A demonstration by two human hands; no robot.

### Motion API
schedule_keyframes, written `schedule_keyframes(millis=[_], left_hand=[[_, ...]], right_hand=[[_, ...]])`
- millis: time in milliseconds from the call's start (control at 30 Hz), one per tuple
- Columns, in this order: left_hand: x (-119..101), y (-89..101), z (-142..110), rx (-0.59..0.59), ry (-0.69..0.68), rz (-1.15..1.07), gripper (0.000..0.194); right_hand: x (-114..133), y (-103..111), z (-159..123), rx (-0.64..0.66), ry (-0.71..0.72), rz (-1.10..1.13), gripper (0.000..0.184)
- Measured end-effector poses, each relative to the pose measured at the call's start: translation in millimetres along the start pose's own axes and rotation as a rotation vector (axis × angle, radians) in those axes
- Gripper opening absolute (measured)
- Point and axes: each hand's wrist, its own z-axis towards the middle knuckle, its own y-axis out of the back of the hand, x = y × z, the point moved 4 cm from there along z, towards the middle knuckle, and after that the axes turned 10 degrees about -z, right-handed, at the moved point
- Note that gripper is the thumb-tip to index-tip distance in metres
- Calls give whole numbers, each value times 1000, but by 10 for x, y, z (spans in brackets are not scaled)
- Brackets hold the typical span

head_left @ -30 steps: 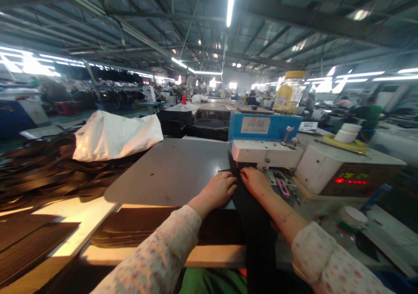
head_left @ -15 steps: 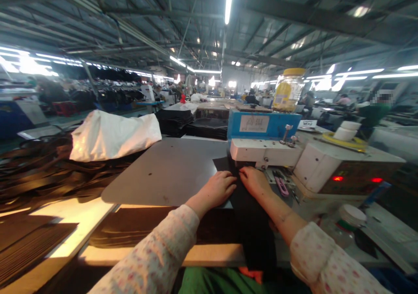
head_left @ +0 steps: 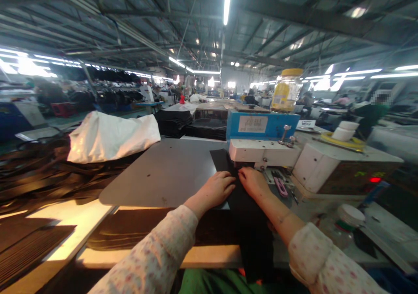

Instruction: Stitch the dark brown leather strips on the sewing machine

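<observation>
A long black strip of material runs from over my lap, across the table edge and under the white head of a machine. Its far end lies on a grey metal plate. My left hand rests palm down on the strip's left side, fingers stretched out and close together. Just beside the machine head, my right hand has its fingers curled at the strip's right side; the fingertips are partly hidden. Pink-handled thread snips lie right of this hand.
A blue box and a yellow-lidded jar stand behind the machine head. At right is a control box with lit digits. A white bag sits on brown strips at left. Black stacks lie farther back.
The black strip has slid forward, away from me, its far end reaching farther along the plate. My hands stay nearly in place. One red light on the control box has given way to greenish digits.
</observation>
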Motion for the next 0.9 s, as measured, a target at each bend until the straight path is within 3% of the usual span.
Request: schedule_keyframes(millis=[900], left_hand=[[-22,36,19,0,17,-20,31]], right_hand=[[-5,-17,-10,4,-4,34,21]])
